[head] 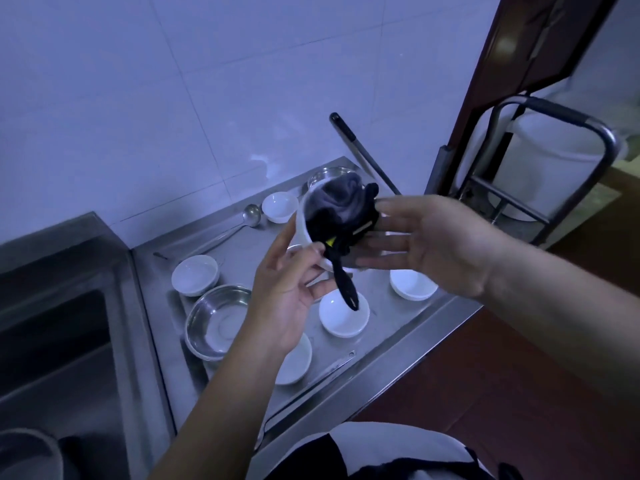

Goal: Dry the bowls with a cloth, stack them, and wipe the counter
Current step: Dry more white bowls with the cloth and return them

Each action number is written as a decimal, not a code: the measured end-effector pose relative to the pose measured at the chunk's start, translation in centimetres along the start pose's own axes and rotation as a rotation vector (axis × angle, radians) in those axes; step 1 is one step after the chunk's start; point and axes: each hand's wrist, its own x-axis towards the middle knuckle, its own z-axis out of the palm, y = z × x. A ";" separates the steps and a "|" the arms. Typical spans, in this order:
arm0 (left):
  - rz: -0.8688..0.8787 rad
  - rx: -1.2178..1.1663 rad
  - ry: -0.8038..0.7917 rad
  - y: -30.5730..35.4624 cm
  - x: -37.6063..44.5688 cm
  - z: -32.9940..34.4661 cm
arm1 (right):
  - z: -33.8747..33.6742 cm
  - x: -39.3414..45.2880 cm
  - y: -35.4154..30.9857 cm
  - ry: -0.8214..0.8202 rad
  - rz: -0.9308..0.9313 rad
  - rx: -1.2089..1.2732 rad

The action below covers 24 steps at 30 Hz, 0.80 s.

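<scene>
My left hand [287, 292] holds a white bowl [304, 223] tilted up above the steel counter [398, 344]. A dark cloth [341, 211] is stuffed inside that bowl, and a black strap of it hangs down. My right hand [426, 244] is pressed against the cloth from the right, fingers spread. Several white bowls stand apart on the counter below: one at the back [280, 206], one on the left [195, 274], one in the middle [344, 318], one on the right [412, 285] and one near the front [294, 362].
A steel bowl [216, 320] stands left of the white ones and another [325, 174] at the back. A ladle [239, 223] lies by the tiled wall. A sink [59, 341] is on the left. A metal trolley frame [561, 161] stands at the right.
</scene>
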 end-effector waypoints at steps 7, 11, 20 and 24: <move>-0.207 -0.160 -0.229 1.5 -0.1 -4.5 | 2.0 0.7 -2.0 -0.014 -0.871 -1.627; -0.199 -0.085 -0.342 2.2 -0.3 -5.8 | 4.1 1.9 -3.4 -0.356 -1.056 -1.904; 0.041 -0.027 -0.008 0.5 -1.4 -6.0 | 5.2 2.5 4.2 0.316 -0.691 -1.477; 0.033 0.016 0.015 -0.3 -1.2 -7.3 | 6.5 2.5 6.1 0.329 -0.225 -0.808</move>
